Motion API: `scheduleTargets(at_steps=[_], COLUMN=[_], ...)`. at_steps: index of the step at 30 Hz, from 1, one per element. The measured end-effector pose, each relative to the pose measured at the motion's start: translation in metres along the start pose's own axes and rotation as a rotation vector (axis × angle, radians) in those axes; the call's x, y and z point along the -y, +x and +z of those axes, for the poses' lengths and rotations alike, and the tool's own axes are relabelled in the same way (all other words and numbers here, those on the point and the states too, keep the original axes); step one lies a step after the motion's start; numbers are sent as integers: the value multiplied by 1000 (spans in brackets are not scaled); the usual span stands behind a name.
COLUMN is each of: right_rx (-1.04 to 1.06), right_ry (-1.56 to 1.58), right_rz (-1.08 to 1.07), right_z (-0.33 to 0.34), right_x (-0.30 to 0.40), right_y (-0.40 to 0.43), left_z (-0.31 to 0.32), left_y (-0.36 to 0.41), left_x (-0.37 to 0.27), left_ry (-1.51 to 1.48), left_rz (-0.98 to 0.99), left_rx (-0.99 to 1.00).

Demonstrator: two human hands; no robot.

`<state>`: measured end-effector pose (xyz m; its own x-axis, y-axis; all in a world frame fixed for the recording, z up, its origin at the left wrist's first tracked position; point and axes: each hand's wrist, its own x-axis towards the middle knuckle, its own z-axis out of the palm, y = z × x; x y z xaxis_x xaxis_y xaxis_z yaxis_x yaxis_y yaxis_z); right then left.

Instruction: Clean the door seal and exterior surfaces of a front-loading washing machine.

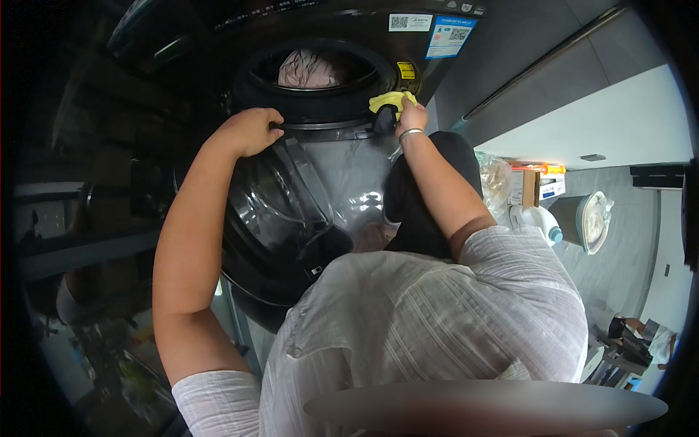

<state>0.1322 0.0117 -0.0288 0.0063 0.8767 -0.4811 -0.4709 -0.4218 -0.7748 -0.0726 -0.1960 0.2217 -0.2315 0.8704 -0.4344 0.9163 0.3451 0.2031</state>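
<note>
In front of me is a dark front-load washing machine (pixel 349 27) with its round door (pixel 273 218) swung out at lower left. My right hand (pixel 413 116), with a bracelet on the wrist, holds a yellow cloth (pixel 390 100) against the right side of the black rubber door gasket (pixel 322 109). A dark, limp-looking piece (pixel 385 119) hangs just below the cloth; what it is, I cannot tell. My left hand (pixel 248 131) is at the gasket's lower left edge, fingers curled; whether they grip the rim is unclear. Pale pink fabric (pixel 308 70) lies inside the drum.
My dark-clothed knee (pixel 453 164) is beside the machine's right side. On the floor at right are a clear plastic bag (pixel 494 180), a cardboard box (pixel 524 187), a white jug with a blue cap (pixel 538 221) and a lined trash bin (pixel 570 218). Labels with writing are stuck on the machine.
</note>
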Motion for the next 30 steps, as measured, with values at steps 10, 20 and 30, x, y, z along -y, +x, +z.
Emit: scheduleTargets(at_steps=[10, 20, 30], right_rx=[-278, -173, 188], right_ry=[-199, -355, -245], right_rz=[21, 205, 640], right_z=[7, 15, 51], right_x=[-56, -137, -194], right_y=[22, 24, -4], left_z=[-3, -3, -4], left_y=[0, -6, -10], left_x=[-5, -5, -13], left_ry=[-46, -125, -148], left_rz=[3, -16, -3], left_rx=[55, 82, 114])
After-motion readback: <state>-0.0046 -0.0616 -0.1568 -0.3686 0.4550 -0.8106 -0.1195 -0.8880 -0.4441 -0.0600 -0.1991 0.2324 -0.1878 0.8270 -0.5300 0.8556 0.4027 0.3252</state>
